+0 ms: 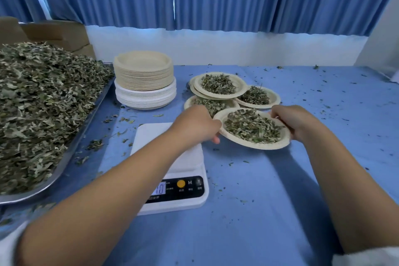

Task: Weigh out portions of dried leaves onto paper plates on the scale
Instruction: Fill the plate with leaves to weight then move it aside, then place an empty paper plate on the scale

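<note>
We grip the filled paper plate (253,146) between our left hand (197,124) and right hand (295,122) at opposite rims, since it looks light, bendy and easily spilled.

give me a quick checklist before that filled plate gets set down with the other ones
1. Both hands on the plate: left hand and right hand grip opposite rims of the filled plate - ok.
2. Plate level, nothing spilling - ok.
3. Plate clear of the scale - ok.
4. Bare cloth free beside the finished plates - ok.
5. Scale display zeroed: digits blurred - cannot tell.
6. Empty plate stack within reach - ok.
</note>
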The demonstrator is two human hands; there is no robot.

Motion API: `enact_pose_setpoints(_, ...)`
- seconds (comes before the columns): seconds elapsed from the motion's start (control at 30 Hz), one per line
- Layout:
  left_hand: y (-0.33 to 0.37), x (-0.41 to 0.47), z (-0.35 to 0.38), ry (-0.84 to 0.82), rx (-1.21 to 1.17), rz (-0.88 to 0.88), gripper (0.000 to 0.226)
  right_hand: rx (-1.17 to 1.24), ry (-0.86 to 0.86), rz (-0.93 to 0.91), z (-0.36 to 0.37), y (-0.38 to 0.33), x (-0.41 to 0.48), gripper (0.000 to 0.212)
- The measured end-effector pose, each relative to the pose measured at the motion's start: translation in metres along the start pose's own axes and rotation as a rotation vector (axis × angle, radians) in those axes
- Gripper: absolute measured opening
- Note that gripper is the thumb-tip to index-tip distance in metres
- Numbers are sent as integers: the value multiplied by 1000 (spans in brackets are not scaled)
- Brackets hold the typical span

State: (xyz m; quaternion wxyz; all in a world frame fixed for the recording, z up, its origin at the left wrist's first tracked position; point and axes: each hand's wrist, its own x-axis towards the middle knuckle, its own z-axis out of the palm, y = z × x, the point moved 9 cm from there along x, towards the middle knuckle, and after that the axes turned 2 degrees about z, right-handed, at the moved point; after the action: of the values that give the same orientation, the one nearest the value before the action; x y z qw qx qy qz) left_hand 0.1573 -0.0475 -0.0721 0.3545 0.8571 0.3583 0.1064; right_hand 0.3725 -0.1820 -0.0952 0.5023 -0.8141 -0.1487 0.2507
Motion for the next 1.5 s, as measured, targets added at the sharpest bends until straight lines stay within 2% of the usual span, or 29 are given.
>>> enact_pose_setpoints(0.03,7,3,9,-33,28,5,31,-50,47,-12,-7,2,4,3)
enact_pose_setpoints(0.17,23,11,38,-100,110,23,27,-220,176,-38,-28,10,18,14)
enact_pose_setpoints(0.3,31,14,54,-98,206,45,31,-359,223,-99,-35,7,28,34)
enact_pose_setpoints(0.4,32,15,59,-75,221,35,36,-459,239,-134,-33,2,30,39)
enact_pose_setpoints(0.5,33,15,61,-68,230,25,38,-531,243,-154,-28,0,31,39)
enact_pose_setpoints(0.77,38,17,64,-53,297,66,40,-503,302,-232,-29,-5,30,38)
enact_pose_setpoints(0.87,42,14,60,-34,319,100,43,-609,402,-252,-30,-13,20,28)
enact_pose_setpoints(1.0,51,9,43,79,331,153,39,-702,544,-473,0,-46,-20,29)
enact_pose_setpoints(1.2,44,0,4,261,263,235,26,-656,387,-839,73,-81,-75,23)
enact_pose_setpoints(1.3,25,-5,-21,324,288,254,30,-625,305,-894,98,-96,-91,24)
enact_pose_setpoints(1.5,-11,-8,-93,464,282,232,25,-565,36,-877,174,-151,-107,29)
